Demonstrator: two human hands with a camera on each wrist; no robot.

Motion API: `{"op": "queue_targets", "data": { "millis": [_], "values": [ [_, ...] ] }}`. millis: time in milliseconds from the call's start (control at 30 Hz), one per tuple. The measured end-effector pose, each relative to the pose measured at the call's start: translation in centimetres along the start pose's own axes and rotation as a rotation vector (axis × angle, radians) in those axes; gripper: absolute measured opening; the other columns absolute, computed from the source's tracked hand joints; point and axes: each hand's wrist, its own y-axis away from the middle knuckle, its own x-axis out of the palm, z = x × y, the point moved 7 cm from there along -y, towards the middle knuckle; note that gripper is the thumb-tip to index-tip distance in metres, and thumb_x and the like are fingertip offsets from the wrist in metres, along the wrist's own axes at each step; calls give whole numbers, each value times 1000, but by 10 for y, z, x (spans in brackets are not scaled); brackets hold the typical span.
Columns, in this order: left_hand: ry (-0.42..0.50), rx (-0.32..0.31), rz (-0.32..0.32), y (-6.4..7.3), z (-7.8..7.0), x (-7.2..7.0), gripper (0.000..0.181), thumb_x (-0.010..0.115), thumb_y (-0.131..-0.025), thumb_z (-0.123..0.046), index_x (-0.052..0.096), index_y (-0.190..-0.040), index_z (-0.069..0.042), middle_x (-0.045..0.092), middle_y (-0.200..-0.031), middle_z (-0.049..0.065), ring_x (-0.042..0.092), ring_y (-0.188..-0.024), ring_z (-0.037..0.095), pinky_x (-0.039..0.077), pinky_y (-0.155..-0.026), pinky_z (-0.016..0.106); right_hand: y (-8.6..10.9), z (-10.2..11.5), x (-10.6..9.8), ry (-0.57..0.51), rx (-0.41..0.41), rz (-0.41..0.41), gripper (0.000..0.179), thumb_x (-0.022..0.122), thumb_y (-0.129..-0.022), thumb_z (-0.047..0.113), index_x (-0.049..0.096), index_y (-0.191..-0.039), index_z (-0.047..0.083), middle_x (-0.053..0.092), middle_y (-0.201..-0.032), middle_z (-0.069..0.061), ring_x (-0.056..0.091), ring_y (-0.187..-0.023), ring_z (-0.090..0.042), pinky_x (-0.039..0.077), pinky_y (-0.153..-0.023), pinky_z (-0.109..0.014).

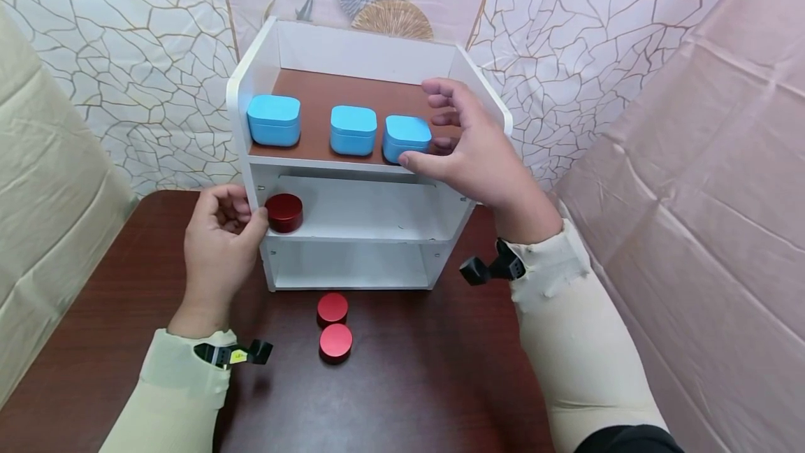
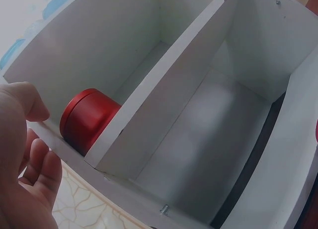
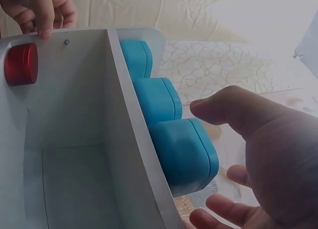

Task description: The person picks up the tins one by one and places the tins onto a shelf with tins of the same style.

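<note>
A small white shelf unit with a brown top board stands on the table. My left hand grips its left side panel, thumb at the front edge and fingers curled outside. Just beside that thumb, a round red tin sits at the left end of the middle shelf. Three blue lidded boxes line the top: a left box, a middle box and a right box. My right hand is beside the right box, fingers spread and thumb near its front corner. The right wrist view shows a gap between thumb and box.
Two more red tins, a rear one and a front one, stand close together on the dark wooden table before the shelf. Raised white walls edge the shelf top. Patterned cloth hangs behind, with plain cloth at the sides.
</note>
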Motion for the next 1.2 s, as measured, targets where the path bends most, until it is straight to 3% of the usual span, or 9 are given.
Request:
{"op": "queue_targets", "data": {
  "millis": [267,633,867,1067,1200],
  "values": [
    [10,2,2,-1,5,1,36,74,-94,-13,59,-127,-9,57,-102,-4,56,-93,14,48,-74,15,11,3,-2,53,-5,-29,92,92,-79,33,41,-155,33,45,-148,4,49,-132,-18,52,-109,-39],
    [-4,-4,-1,0,2,0,35,73,-95,-13,58,-126,-8,56,-102,-2,55,-93,15,48,-74,15,42,29,-2,16,-3,-57,88,91,-80,23,43,-155,27,42,-149,-2,44,-137,-18,53,-109,-43],
    [4,7,-3,1,-7,0,34,72,-94,-10,58,-125,-5,56,-101,1,55,-92,16,47,-74,15,59,38,-2,18,-69,-87,86,91,-80,15,46,-152,17,49,-141,-5,47,-134,-20,51,-109,-46],
    [7,4,-5,-1,1,0,35,73,-94,-11,59,-126,-7,56,-101,-2,56,-92,15,48,-74,15,72,42,4,-28,-137,-95,83,91,-78,8,49,-149,11,50,-136,-16,51,-130,-29,52,-109,-50],
    [1,-3,4,-1,5,0,36,74,-94,-14,58,-127,-10,56,-102,-3,55,-93,14,48,-74,14,82,43,10,-52,-156,-88,83,92,-76,7,49,-148,8,51,-135,-16,52,-129,-31,53,-109,-52]
  ]
}}
